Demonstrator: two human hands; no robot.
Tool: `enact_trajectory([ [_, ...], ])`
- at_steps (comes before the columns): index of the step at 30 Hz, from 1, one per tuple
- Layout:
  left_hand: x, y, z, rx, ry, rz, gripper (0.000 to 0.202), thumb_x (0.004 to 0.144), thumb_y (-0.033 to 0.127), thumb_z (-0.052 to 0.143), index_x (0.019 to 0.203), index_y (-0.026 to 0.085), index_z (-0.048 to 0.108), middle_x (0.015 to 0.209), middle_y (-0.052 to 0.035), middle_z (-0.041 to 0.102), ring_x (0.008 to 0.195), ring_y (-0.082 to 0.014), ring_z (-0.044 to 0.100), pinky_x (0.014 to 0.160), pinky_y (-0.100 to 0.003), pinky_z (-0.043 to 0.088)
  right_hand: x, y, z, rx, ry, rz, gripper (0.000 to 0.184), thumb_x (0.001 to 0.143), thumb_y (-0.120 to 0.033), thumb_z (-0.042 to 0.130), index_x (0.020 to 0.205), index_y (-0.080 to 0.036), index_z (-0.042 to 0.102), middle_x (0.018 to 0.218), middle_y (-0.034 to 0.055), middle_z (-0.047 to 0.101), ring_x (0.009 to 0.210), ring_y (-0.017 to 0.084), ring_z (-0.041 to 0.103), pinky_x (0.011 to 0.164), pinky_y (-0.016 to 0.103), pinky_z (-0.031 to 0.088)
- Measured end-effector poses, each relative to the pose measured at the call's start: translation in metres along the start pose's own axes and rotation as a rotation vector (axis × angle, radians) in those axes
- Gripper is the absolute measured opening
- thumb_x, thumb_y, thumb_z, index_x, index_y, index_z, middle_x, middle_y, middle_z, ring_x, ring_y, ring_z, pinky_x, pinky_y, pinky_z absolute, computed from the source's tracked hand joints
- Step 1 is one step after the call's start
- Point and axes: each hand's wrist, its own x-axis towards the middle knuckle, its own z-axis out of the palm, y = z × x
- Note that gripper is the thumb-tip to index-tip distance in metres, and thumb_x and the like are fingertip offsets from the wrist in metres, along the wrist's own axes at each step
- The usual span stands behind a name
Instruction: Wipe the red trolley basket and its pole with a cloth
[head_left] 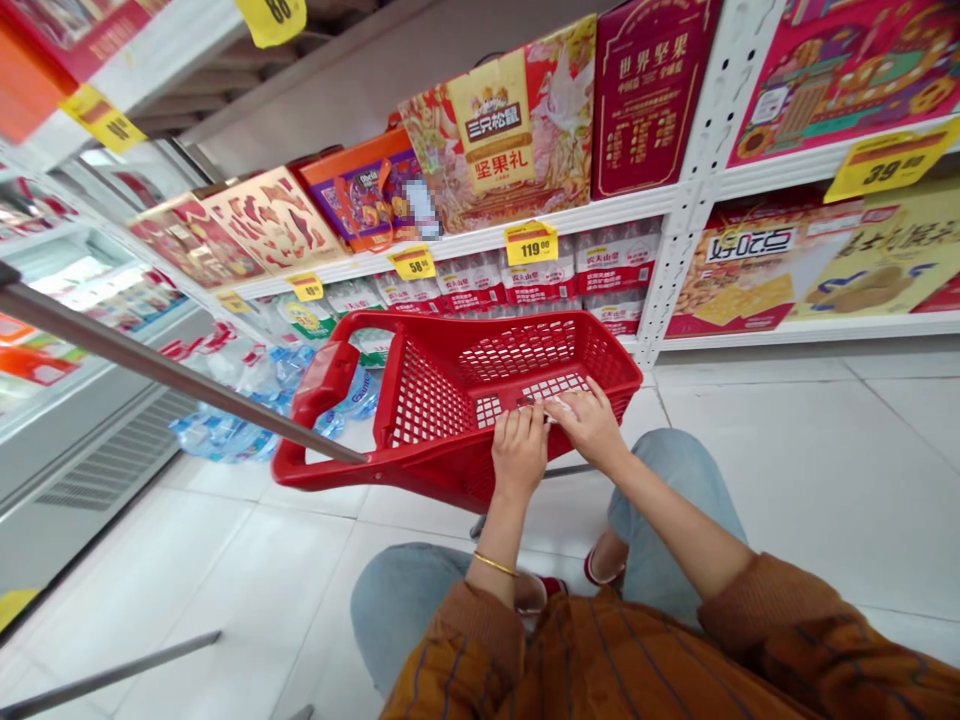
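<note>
A red plastic shopping cart basket (442, 395) with lattice sides stands in front of my knees. My left hand (519, 452) lies at the near rim, its fingers curled over the edge. Close beside it my right hand (591, 425) reaches over the same rim, fingers bent and the tips near the left ones. Something small and whitish (556, 408) shows at the right fingers; what it is cannot be made out. The cart's red handle (328, 378) is on the left, with a grey metal pole (187, 375) running up from its frame.
Behind the cart a white shelf (480, 232) bears gift boxes (499, 130) with yellow price tags, above packs of bottled water (472, 283). Blue-wrapped bottle packs (247, 425) lie on the tiled floor at left, by a refrigerated case (112, 470). Another metal pole (127, 678) crosses the lower left.
</note>
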Motion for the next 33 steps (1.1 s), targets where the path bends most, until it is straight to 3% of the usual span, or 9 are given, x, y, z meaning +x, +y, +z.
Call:
enact_trajectory([
  [10,-0.003,-0.011,0.002,-0.001,0.015,0.045,0.033,0.096,0.027,0.045,0.127,0.021,0.058,0.107,-0.0052,0.07,0.098,-0.0191,0.062,0.101,-0.034,0.035,-0.011,0.026,0.001,-0.044,0.04,-0.031,0.026,0.092,-0.017,0.05,0.109,-0.027,0.066,0.099,0.0045,0.065,0.095,0.017,0.054,0.109,0.049,0.033],
  [18,0.0,-0.007,0.002,-0.029,0.054,0.014,0.03,0.096,0.026,0.047,0.122,0.021,0.06,0.105,-0.0047,0.071,0.097,-0.0194,0.062,0.099,-0.036,0.036,-0.025,0.054,-0.003,-0.005,0.064,0.116,0.026,0.093,-0.019,0.046,0.107,-0.024,0.067,0.104,0.0066,0.065,0.101,0.021,0.055,0.107,0.055,0.034],
  [22,-0.001,-0.003,0.003,-0.048,0.065,-0.018,0.031,0.096,0.026,0.046,0.123,0.022,0.06,0.107,-0.0052,0.071,0.098,-0.0197,0.062,0.101,-0.037,0.035,-0.021,0.041,-0.001,0.037,0.102,0.167,0.027,0.094,-0.019,0.044,0.111,-0.02,0.065,0.107,0.0105,0.063,0.104,0.022,0.053,0.104,0.055,0.038],
  [28,-0.005,-0.003,0.002,-0.069,0.052,-0.029,0.032,0.096,0.027,0.046,0.125,0.024,0.059,0.109,-0.0058,0.07,0.1,-0.0203,0.062,0.102,-0.037,0.036,-0.007,0.001,0.004,0.097,0.048,0.037,0.029,0.093,-0.016,0.048,0.118,-0.021,0.062,0.109,0.0093,0.064,0.104,0.02,0.054,0.107,0.052,0.038],
  [33,-0.007,-0.008,0.001,-0.045,0.058,0.004,0.03,0.096,0.026,0.046,0.121,0.025,0.062,0.107,-0.0047,0.07,0.097,-0.0199,0.062,0.1,-0.036,0.037,-0.002,-0.004,0.001,0.026,0.045,0.004,0.03,0.093,-0.017,0.049,0.119,-0.024,0.062,0.102,0.0069,0.067,0.096,0.018,0.055,0.108,0.05,0.036],
])
